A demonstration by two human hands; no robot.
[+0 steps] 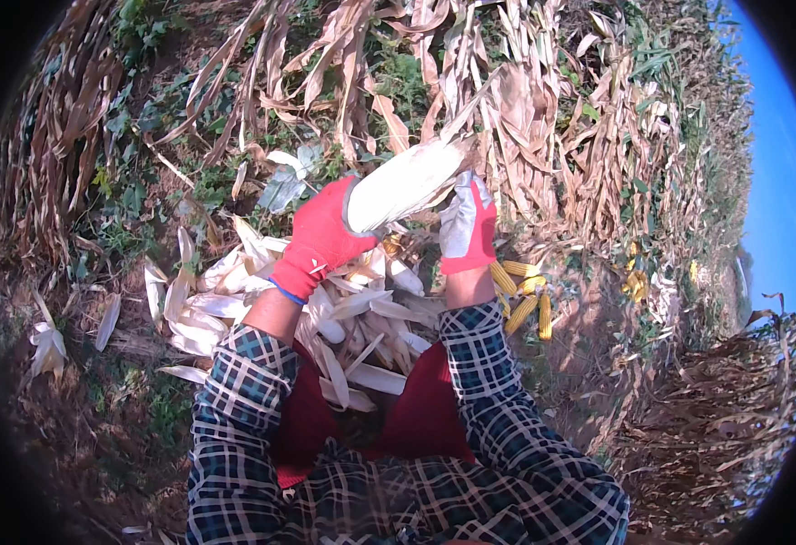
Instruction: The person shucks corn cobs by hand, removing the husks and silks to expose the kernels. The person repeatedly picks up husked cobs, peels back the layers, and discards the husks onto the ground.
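Observation:
A pale, husked-over ear of corn slants up to the right in front of me. My left hand, in a red work glove, is closed around its thick lower end. Near the ear's brown, dry tip is my right hand, in a red and grey glove with the fingers curled; whether they pinch any husk I cannot tell. Beneath both hands lies a pile of stripped corn husks. Several bare yellow corn cobs lie on the ground just right of my right wrist.
Dry corn stalks stand or lean along the far side. Green weeds grow at the left. More yellow cobs lie farther right, and dry stalks and leaves cover the ground at the lower right.

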